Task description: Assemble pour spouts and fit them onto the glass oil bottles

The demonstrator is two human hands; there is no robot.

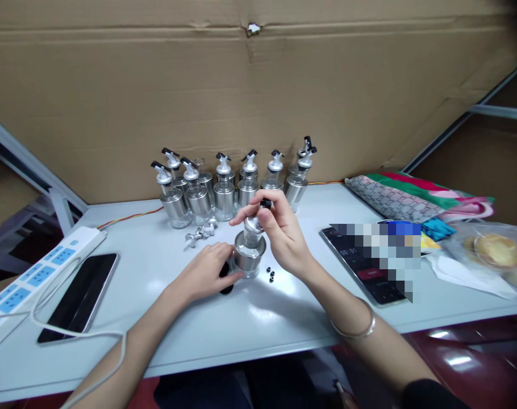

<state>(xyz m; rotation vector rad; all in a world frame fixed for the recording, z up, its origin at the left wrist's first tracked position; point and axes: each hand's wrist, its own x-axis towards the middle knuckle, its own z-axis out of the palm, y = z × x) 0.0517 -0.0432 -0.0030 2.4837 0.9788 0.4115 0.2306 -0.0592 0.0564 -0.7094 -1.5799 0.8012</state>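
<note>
Right grip closed around a silver-and-black pour spout, and directly beneath it, there's the bottle, upright on the smooth pale counter! Cylindrical, wrapped in a shiny metal sleeve, clear at the base. Left grip rests against its side, thumb by the base; how firmly, I can't tell. Below the right grip, tiny black pieces; beyond both grips, spouted glass-and-metal bottles stand clustered.
</note>
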